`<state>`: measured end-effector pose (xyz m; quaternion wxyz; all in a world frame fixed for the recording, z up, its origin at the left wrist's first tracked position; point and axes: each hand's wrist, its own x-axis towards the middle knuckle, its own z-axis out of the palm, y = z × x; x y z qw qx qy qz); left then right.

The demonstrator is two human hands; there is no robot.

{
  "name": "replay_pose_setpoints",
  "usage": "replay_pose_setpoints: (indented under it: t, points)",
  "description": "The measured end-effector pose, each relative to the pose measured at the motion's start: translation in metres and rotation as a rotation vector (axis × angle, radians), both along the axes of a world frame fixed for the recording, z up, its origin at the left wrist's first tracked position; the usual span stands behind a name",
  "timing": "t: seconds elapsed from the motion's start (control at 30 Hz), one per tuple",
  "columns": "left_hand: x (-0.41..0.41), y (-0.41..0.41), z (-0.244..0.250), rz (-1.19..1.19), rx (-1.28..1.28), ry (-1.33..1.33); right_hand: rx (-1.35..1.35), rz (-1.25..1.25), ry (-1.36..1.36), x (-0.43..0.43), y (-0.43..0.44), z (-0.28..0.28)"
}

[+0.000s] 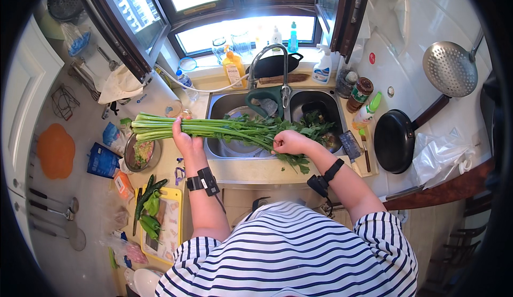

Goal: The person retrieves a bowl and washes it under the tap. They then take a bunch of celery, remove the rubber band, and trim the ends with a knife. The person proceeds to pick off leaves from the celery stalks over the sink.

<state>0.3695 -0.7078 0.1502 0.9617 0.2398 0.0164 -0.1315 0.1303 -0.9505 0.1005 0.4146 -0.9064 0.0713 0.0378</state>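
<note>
A long bunch of celery (224,126) lies level across the front of a double-bowl steel sink (240,157), its pale stalk ends at the left and its leaves at the right. My left hand (187,138) is closed around the stalks near their thick ends. Among the leafy stems, my right hand (290,141) has its fingers curled together at the near side of the leaves; whether it pinches a stem is hard to tell. Under the celery, the left bowl holds a whitish round basin, partly hidden. Leafy scraps lie in the right bowl.
A curved faucet (285,90) rises behind the sink, with a green colander (256,98) below. To the left stand a metal bowl of chopped food (154,156) and a yellow-edged cutting board (176,217) with peppers and cucumbers. A cleaver (350,144) lies at the right.
</note>
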Motion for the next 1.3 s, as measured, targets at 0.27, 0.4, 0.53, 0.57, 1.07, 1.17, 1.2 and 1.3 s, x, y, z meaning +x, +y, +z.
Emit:
replay_pose_setpoints:
  t: [0.27, 0.4, 0.53, 0.57, 1.07, 1.17, 1.2, 1.3]
  points:
    - [0.0, 0.005, -0.004, -0.007, -0.024, -0.009, 1.08, -0.117, 0.258, -0.028, -0.01, -0.003]
    - [-0.001, 0.003, -0.004, -0.026, -0.045, -0.033, 1.307, -0.163, 0.376, -0.032, -0.018, -0.013]
    - [-0.004, 0.0, -0.002, -0.057, -0.058, -0.028, 1.265, -0.127, 0.4, -0.035, -0.022, -0.023]
    - [-0.005, -0.001, -0.001, -0.06, -0.061, -0.026, 1.233, -0.127, 0.401, -0.037, -0.021, -0.024]
    - [-0.005, 0.0, -0.004, -0.022, -0.014, -0.038, 1.228, 0.062, 0.279, -0.052, 0.005, -0.024]
    - [-0.005, 0.006, 0.003, 0.081, 0.096, -0.042, 1.17, -0.126, 0.292, -0.066, 0.009, -0.01]
    - [0.008, 0.017, -0.005, 0.106, 0.046, -0.063, 1.185, -0.15, 0.308, -0.07, 0.007, -0.002]
    - [0.015, 0.028, -0.002, 0.174, 0.038, -0.044, 1.287, -0.178, 0.324, -0.095, -0.012, 0.001]
